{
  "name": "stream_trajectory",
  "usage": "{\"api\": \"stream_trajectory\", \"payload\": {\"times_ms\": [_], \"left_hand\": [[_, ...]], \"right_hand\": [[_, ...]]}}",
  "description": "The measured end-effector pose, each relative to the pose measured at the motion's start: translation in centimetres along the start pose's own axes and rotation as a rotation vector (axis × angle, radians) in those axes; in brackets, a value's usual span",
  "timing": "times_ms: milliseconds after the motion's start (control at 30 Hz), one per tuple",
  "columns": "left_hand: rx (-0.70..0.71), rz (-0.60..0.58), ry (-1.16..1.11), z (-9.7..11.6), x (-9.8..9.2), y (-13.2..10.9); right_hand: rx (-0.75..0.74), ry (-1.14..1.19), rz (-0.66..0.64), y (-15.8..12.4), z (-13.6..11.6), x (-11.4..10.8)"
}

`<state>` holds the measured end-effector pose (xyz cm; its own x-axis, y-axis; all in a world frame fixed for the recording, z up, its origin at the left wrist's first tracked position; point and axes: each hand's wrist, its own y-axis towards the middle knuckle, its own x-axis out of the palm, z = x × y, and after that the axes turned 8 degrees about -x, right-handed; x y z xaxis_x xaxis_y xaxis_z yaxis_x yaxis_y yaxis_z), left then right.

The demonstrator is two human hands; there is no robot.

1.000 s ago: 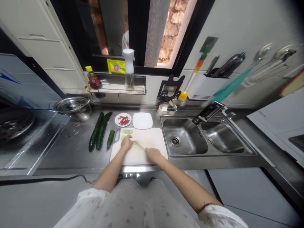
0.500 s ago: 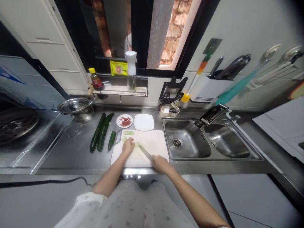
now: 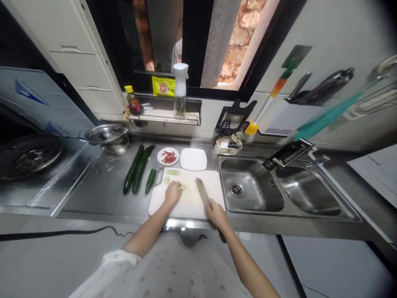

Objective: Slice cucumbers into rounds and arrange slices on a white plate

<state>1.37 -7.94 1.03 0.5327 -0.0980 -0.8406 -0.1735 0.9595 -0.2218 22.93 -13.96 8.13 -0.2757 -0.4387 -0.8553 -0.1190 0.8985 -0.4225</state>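
Observation:
A white cutting board [image 3: 195, 205] lies on the steel counter in front of me. My left hand [image 3: 173, 193] rests on it, fingers curled over a piece of cucumber [image 3: 182, 188] whose green cut end shows at the fingertips. Several cucumber slices [image 3: 171, 172] lie at the board's far left. My right hand [image 3: 215, 213] grips the handle of a knife [image 3: 202, 192], whose blade lies over the board's right part, pointing away from me and apart from the cucumber.
Two whole cucumbers [image 3: 138, 169] and a short piece [image 3: 151, 181] lie left of the board. Behind it sit a small plate of red bits [image 3: 168, 156] and a white dish [image 3: 193, 159]. A double sink [image 3: 251, 190] lies right, a lidded pot [image 3: 107, 135] far left.
My right hand has drawn the knife away from the cucumber and swung it right, the blade now pointing away from me. The left hand stays on the cucumber. The view shifted left.

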Motion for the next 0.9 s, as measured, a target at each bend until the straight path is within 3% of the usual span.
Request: {"api": "stream_trajectory", "payload": {"times_ms": [200,400,600,900], "left_hand": [[-0.109,-0.008,-0.170,0.1,-0.3,0.5],[-0.217,0.077,-0.320,-2.0,-1.4,0.9],[-0.311,0.131,-0.275,-4.3,-2.9,1.6],[-0.337,0.176,-0.110,-5.0,-3.6,1.8]], "right_hand": [[0.006,-0.003,0.017,0.2,-0.1,0.1],[-0.016,-0.008,0.020,0.5,-0.2,0.3],[-0.022,-0.010,0.029,0.9,0.3,0.9],[-0.017,-0.021,0.019,0.7,0.1,0.6]]}}
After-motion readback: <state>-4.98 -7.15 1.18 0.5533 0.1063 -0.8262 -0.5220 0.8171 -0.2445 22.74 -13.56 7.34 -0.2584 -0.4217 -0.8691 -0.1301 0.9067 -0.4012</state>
